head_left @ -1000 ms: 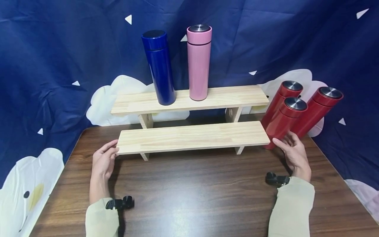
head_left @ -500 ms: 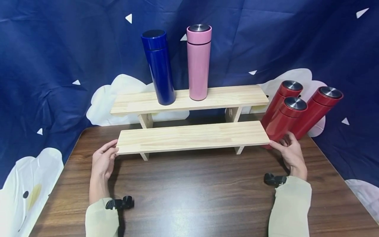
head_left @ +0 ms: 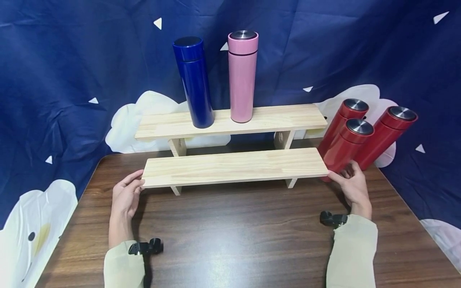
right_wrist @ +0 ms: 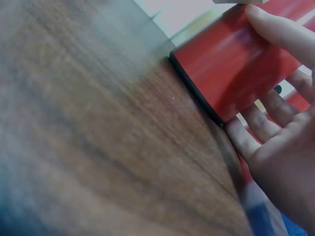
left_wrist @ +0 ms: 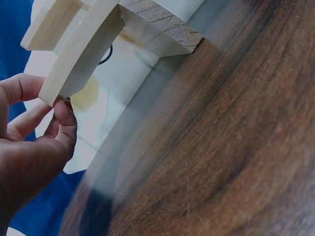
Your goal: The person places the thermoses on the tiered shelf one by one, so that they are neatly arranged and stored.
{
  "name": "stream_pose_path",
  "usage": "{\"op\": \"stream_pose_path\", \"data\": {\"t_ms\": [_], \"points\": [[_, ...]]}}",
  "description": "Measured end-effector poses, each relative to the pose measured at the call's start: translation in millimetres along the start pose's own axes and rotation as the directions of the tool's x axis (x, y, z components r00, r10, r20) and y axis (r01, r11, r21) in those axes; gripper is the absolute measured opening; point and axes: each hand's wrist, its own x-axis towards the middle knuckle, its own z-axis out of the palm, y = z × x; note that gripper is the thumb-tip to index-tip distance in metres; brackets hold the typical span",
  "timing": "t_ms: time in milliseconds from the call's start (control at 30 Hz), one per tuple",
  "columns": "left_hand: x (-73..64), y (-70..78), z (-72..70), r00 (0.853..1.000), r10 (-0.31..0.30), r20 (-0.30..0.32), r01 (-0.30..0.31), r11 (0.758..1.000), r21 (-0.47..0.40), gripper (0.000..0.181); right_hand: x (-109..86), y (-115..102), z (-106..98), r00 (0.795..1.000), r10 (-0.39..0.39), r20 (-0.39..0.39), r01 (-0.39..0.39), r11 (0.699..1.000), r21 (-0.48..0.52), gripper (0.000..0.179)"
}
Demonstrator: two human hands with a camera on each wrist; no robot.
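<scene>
A two-tier wooden shelf (head_left: pixel 232 165) stands on the table. My left hand (head_left: pixel 124 196) pinches the left end of its lower board, which the left wrist view shows between thumb and fingers. At the right end, my right hand (head_left: pixel 354 190) holds the lower part of the front red thermos (head_left: pixel 345 148). Its thumb lies across the thermos's side near the board's corner, with several fingers on the other side. That thermos stands upright; in the right wrist view its black-rimmed base meets the table. A blue thermos (head_left: pixel 196 86) and a pink thermos (head_left: pixel 242 82) stand on the upper board.
Two more red thermoses stand close behind and beside the held one: one at the back (head_left: pixel 340 116), one at the right (head_left: pixel 385 134). A dark brown wooden table (head_left: pixel 230 232) extends in front of the shelf. A blue patterned cloth (head_left: pixel 90 72) hangs behind.
My right hand has shifted slightly left, bringing its thumb to the lower board's right corner. The left hand, shelf and thermoses look unchanged.
</scene>
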Motion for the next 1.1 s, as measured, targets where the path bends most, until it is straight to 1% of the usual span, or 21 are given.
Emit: {"op": "stream_pose_path", "data": {"t_ms": [67, 333, 433, 500, 567, 667, 767, 867, 967, 1100], "points": [[0.4, -0.1, -0.1, 1.0, 0.003, 0.005, -0.003, 1.0, 0.0, 0.031, -0.3, 0.5, 0.3, 1.0, 0.007, -0.015, -0.007, 1.0, -0.019, 0.082], [1.5, -3.3, -2.0, 1.0, 0.0, 0.003, 0.0, 1.0, -0.01, 0.032, -1.6, 2.8, 0.2, 0.997, 0.037, -0.071, -0.037, 0.999, -0.004, 0.079], [1.6, -2.9, -1.7, 1.0, -0.002, -0.001, 0.002, 1.0, -0.006, 0.033, -2.9, 1.5, -0.3, 0.995, 0.043, -0.092, -0.036, 0.997, 0.073, 0.077], [1.7, -2.2, -1.0, 1.0, -0.002, -0.001, 0.002, 1.0, -0.011, 0.032, -3.7, 0.6, -0.3, 0.994, 0.034, -0.108, -0.018, 0.99, 0.143, 0.074], [1.3, -1.3, -0.4, 1.0, 0.001, 0.0, -0.001, 1.0, -0.012, 0.032, -4.3, -0.2, 0.6, 0.992, 0.02, -0.127, 0.009, 0.975, 0.222, 0.071], [1.0, -0.2, 0.2, 1.0, 0.001, -0.001, -0.001, 1.0, -0.011, 0.033, -5.2, -1.6, 2.2, 0.988, 0.007, -0.155, 0.039, 0.955, 0.294, 0.065], [0.9, -0.3, 0.2, 1.0, -0.004, -0.003, 0.004, 1.0, -0.005, 0.033, -6.2, -4.2, 3.6, 0.982, 0.008, -0.188, 0.058, 0.939, 0.339, 0.063], [0.6, -1.1, 0.1, 1.0, -0.009, -0.011, 0.009, 1.0, 0.0, 0.033, -6.8, -6.7, 3.9, 0.976, 0.009, -0.216, 0.075, 0.923, 0.378, 0.064], [1.2, -1.9, -0.6, 1.0, -0.009, -0.009, 0.009, 1.0, -0.007, 0.034, -7.0, -9.1, 3.4, 0.969, 0.01, -0.246, 0.1, 0.898, 0.429, 0.065], [2.0, -1.3, -0.5, 1.0, -0.001, -0.004, 0.001, 1.0, -0.005, 0.034, -6.3, -11.6, 1.9, 0.955, -0.023, -0.297, 0.171, 0.857, 0.485, 0.061]]}}
